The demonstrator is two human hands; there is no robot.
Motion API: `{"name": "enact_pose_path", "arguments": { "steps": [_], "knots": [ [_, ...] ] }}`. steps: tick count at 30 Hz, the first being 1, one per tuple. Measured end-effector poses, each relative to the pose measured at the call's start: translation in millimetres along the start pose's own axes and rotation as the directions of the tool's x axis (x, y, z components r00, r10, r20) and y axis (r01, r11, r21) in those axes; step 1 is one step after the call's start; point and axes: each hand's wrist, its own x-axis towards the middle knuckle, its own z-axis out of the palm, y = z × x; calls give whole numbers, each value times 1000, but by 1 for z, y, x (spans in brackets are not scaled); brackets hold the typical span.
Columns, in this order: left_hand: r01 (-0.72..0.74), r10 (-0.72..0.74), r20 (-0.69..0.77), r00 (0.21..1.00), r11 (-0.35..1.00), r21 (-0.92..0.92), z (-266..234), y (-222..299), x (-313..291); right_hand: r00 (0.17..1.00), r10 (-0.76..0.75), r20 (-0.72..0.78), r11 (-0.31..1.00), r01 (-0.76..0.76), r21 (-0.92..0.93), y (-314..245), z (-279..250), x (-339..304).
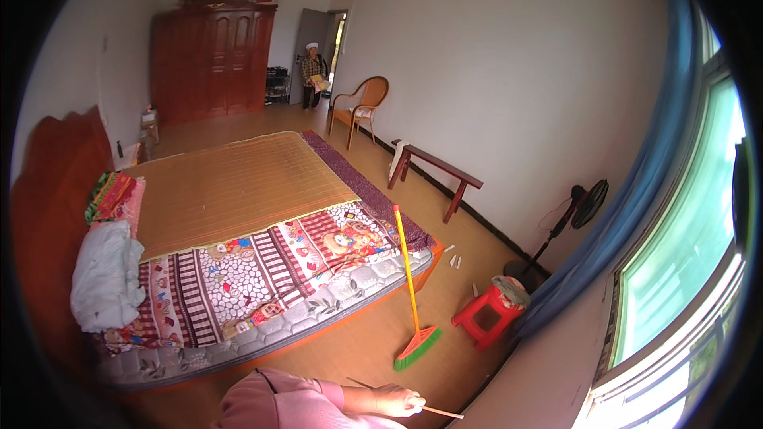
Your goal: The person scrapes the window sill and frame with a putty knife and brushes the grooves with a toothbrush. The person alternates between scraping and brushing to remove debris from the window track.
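Note:
From the lower edge, my left arm in a pink sleeve reaches across to the right. My left hand (pixel 401 401) is closed around a thin wooden stick (pixel 443 412), which pokes out on both sides of the fist. I do not see my right hand. Ahead of the fist stands a broom (pixel 411 290) with a yellow-orange handle and green bristles on the floor. Its handle tilts toward the bed; whether it touches the bed I cannot tell.
Left is a bed with a woven mat (pixel 238 187) and patterned sheet (pixel 238 282). Right are a red stool (pixel 483 318), a standing fan (pixel 588 205) and a blue curtain (pixel 636 214). Beyond stand a bench (pixel 437 163), a chair (pixel 369 99), a wardrobe (pixel 211 59) and a person (pixel 313 71) by the door.

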Motion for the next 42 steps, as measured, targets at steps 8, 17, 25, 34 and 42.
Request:
{"name": "enact_pose_path", "arguments": {
  "steps": [8,17,25,34,42],
  "knots": [
    [-277,299,-67,952,934,227,12,0,1,914,247,-323,939,-143,314,4,-146,-10],
    [-201,200,25,979,979,41,2,-1,3,938,109,-328,839,90,537,-81,-141,-41],
    [-242,243,43,969,970,-31,10,7,15,951,-65,-303,904,184,386,-101,-118,-48],
    [-165,166,11,986,984,-62,13,-11,0,892,-128,-434,987,159,36,-21,-144,-40],
    [-71,70,13,997,989,130,16,-2,-13,926,-230,-299,936,126,-330,21,-127,10]
  ]
}}
